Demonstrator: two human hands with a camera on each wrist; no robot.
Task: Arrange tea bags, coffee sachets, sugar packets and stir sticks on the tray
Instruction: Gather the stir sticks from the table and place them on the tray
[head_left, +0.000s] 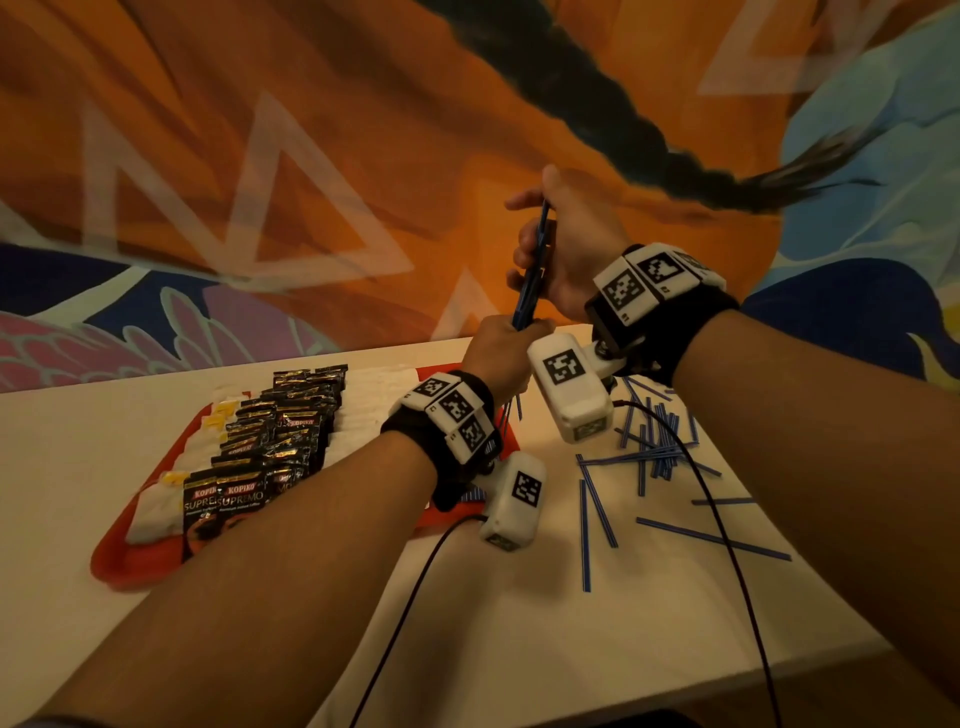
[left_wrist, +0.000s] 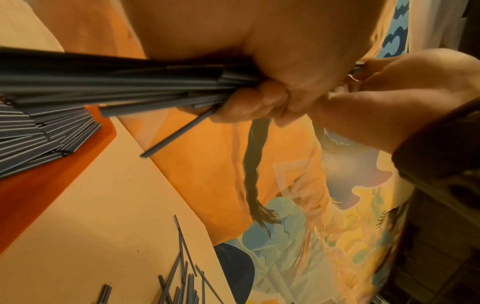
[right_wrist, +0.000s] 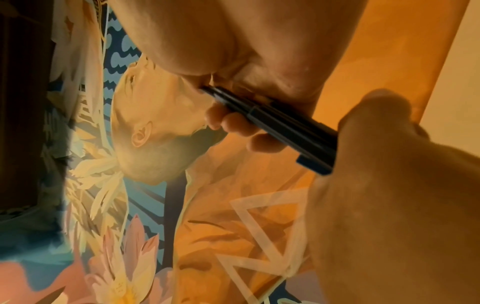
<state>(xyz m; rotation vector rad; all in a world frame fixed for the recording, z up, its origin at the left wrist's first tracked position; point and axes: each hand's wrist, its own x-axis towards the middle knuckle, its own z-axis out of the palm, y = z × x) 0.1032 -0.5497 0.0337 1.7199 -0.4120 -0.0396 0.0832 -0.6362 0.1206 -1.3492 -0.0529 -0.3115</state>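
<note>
Both hands hold one upright bundle of blue stir sticks (head_left: 532, 270) above the table. My left hand (head_left: 501, 345) grips its lower part, and my right hand (head_left: 558, 244) curls round its upper part. The bundle (left_wrist: 109, 82) fans out below the left fist; its top (right_wrist: 275, 121) sits in the right fingers. A red tray (head_left: 111, 561) carries white tea bags (head_left: 150, 512), rows of black coffee sachets (head_left: 270, 447) and white sugar packets (head_left: 363, 415). More stir sticks (left_wrist: 33, 135) lie on the tray's near corner.
Several loose blue stir sticks (head_left: 649, 457) are scattered on the white table (head_left: 519, 649) right of the tray. Black cables (head_left: 727, 519) run from the wrist cameras across the table. A painted mural wall (head_left: 260, 156) stands right behind the table's far edge.
</note>
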